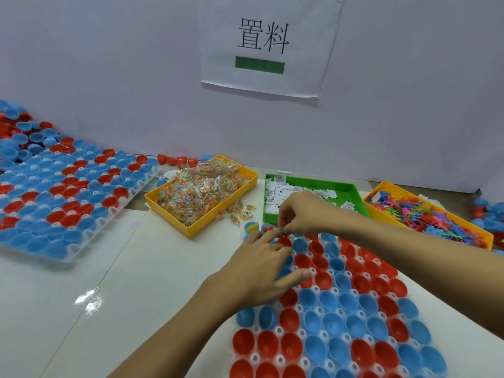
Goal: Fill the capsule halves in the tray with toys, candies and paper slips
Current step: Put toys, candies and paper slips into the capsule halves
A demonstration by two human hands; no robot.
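Clear tray (316, 289) under both hands: red and blue capsule halves (338, 323), nearly all empty. Left hand (261, 271) rests on its far corner, fingers spread and straight. Right hand (302, 211) pinches a small item, unclear what, just beyond. Past the hands: yellow bin of candies (201, 192), green bin of paper slips (313, 195), yellow bin of toys (431, 216) rightward.

Red, blue capsule halves (338, 304) open-side up in clear tray (316, 289).

Bright, even light; wide-angle edge distortion
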